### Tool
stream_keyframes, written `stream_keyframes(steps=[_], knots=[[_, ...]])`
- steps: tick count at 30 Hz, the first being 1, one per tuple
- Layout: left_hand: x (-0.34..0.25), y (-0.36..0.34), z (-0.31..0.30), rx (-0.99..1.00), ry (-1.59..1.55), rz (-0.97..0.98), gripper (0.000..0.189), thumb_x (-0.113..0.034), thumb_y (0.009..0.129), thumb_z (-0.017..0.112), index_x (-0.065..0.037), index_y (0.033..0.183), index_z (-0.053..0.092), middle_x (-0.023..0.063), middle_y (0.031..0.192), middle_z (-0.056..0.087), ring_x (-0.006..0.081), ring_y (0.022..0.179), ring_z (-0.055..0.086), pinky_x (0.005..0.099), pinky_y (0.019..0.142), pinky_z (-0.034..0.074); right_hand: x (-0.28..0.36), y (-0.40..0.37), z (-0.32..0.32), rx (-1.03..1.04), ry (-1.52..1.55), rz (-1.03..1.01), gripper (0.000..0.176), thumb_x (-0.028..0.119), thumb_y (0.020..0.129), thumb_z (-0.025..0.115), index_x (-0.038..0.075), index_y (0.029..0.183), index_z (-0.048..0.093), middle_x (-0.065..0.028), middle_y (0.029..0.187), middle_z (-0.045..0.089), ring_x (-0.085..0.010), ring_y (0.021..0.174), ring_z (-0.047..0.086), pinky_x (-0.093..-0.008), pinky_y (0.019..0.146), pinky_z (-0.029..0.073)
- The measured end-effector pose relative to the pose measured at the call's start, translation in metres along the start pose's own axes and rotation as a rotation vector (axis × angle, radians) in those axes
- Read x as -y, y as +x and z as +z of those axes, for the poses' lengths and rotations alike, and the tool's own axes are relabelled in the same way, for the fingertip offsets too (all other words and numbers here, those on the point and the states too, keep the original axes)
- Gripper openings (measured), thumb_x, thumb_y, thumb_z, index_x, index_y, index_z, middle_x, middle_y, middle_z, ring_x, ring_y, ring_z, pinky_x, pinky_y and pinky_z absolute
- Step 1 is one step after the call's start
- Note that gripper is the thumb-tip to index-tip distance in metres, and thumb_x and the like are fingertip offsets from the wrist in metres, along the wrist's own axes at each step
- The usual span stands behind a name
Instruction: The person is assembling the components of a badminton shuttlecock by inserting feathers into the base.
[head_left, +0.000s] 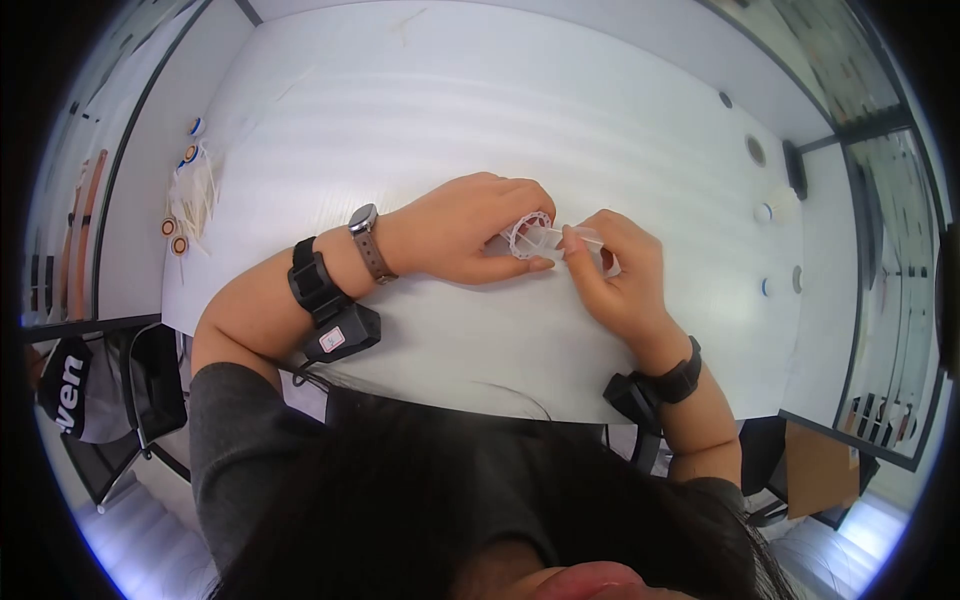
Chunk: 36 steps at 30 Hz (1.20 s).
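Near the middle of the table, my left hand (490, 228) curls its thumb and fingers round a small white piece with a scalloped, lattice-edged ring (529, 236). Its open end faces my right hand (618, 262), whose thumb and finger pinch a thin, translucent white strip (553, 238). The strip's left end overlaps the ring in this view. Part of the white piece is hidden inside my left fingers.
At the table's left edge lie several round blue-and-brown-ended pieces (190, 153) with a pile of thin white sticks (198, 190). A white shuttlecock-like thing (778, 210) and a small blue disc (766, 287) lie at the right. Low walls (150, 170) edge the table.
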<state>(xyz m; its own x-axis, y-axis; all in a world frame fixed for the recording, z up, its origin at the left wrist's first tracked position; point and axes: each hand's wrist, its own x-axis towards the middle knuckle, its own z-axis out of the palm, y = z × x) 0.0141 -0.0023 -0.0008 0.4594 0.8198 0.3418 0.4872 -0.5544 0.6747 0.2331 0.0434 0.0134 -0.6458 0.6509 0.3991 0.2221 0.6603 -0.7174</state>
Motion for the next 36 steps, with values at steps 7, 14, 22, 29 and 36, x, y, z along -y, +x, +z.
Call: stream_keyframes(steps=[7,14,22,29,36], knots=[[0.0025,0.0003,0.0006,0.009,-0.034,-0.028,0.032,-0.028,0.083,0.075,-0.009,0.098,0.055,0.0075,0.079,0.057,0.0280,0.071,0.056,0.0371,0.064,0.043,-0.0003,-0.0014,0.0034,0.012,-0.001,0.010,0.009,0.006,0.083,0.066,0.004,0.074,0.064,-0.0070,0.067,0.059,-0.0231,0.056,0.055,-0.0328,0.050,0.042],[0.0042,0.0008,0.0018,-0.026,-0.058,-0.047,0.032,-0.030,0.085,0.073,-0.005,0.096,0.056,0.0112,0.077,0.060,0.0299,0.064,0.058,0.0387,0.057,0.045,0.0023,-0.0002,0.0001,-0.048,-0.159,-0.153,0.006,0.003,0.079,0.067,0.005,0.074,0.063,-0.0072,0.067,0.062,-0.0245,0.056,0.058,-0.0334,0.050,0.043],[0.0037,-0.0003,0.0018,-0.025,-0.100,-0.099,0.033,-0.031,0.089,0.071,-0.007,0.098,0.051,0.0093,0.074,0.059,0.0269,0.059,0.056,0.0370,0.054,0.042,-0.0012,-0.0009,0.0029,-0.059,-0.124,-0.154,0.007,0.004,0.080,0.068,0.004,0.075,0.063,-0.0077,0.069,0.063,-0.0251,0.057,0.059,-0.0334,0.050,0.044],[0.0010,0.0009,-0.0004,-0.023,-0.042,-0.081,0.033,-0.032,0.088,0.071,-0.006,0.095,0.052,0.0106,0.073,0.057,0.0298,0.061,0.054,0.0399,0.057,0.042,0.0012,0.0003,0.0033,-0.017,-0.024,-0.009,0.007,0.006,0.085,0.067,0.005,0.078,0.067,-0.0064,0.068,0.062,-0.0211,0.055,0.056,-0.0309,0.049,0.041],[0.0012,0.0006,-0.0008,0.006,-0.042,-0.123,0.029,-0.028,0.086,0.073,-0.008,0.091,0.052,0.0086,0.077,0.057,0.0297,0.068,0.054,0.0383,0.061,0.042,-0.0032,0.0017,0.0075,-0.025,-0.033,-0.076,0.006,0.005,0.084,0.067,0.006,0.078,0.068,-0.0054,0.067,0.062,-0.0207,0.055,0.057,-0.0307,0.049,0.042]])
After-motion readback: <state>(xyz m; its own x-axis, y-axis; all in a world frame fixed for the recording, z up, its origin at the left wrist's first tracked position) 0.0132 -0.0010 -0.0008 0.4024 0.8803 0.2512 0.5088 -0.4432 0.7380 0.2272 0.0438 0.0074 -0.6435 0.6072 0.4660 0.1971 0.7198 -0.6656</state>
